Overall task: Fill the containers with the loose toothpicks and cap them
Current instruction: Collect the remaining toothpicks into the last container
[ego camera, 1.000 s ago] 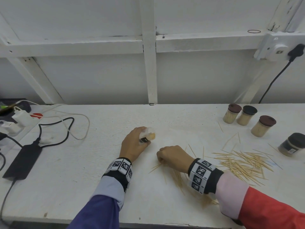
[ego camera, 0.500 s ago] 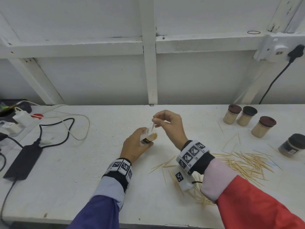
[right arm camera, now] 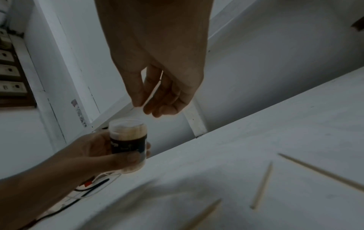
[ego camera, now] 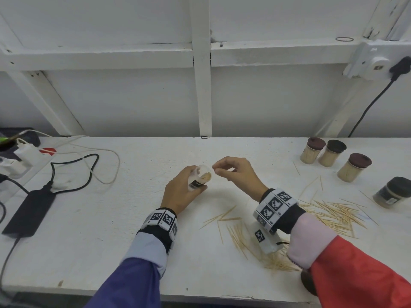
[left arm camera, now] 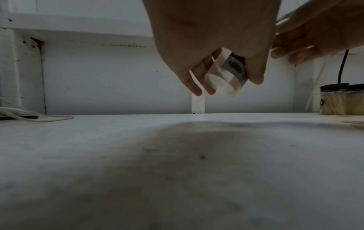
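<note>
Filling step: left hand (ego camera: 181,192) gripping small clear plastic toothpick container (ego camera: 200,178), right hand (ego camera: 235,174) pinched just beside its mouth, toothpick unclear; next, grab more loose wooden toothpicks (ego camera: 242,238).

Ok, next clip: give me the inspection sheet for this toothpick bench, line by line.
Surface: white table, scuffed.
Job's things: open container, partly filled and tilted, held off the table; loose toothpicks scattered right and near the right wrist; four capped jars far right.
Clutter: nothing seen beyond the electrics.
Grippers: left hand grips the container; right hand pinches a toothpick beside its mouth.
Cables: black power brick, white and black leads, left.
Surroundings: white framed wall, wall socket with a black plug.
</note>
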